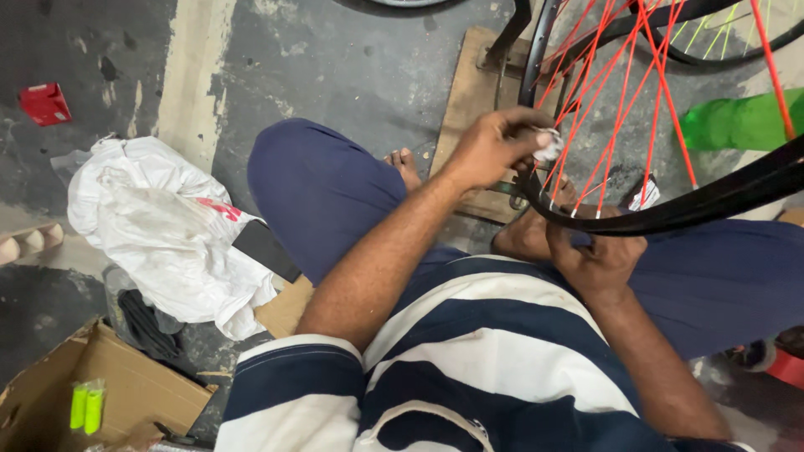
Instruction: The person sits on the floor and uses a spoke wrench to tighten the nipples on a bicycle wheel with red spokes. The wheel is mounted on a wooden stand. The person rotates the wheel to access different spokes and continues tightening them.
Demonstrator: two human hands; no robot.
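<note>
Cardboard box (pixel 126 385) lower left holds two yellow-green tubes (pixel 86 406). Black rim (pixel 670 213) with red spokes (pixel 620 109) stands roughly upright over lap, running left-right. Left hand (pixel 490 146) grip pinches white scrap (pixel 548 144), probably cloth; right hand (pixel 596 259) grips rim.

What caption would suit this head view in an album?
Left hand presses a small white cloth to red spokes; right hand steadies the black rim.

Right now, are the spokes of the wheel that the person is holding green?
No: the spokes of the black rim gripped by the right hand are red.
</note>
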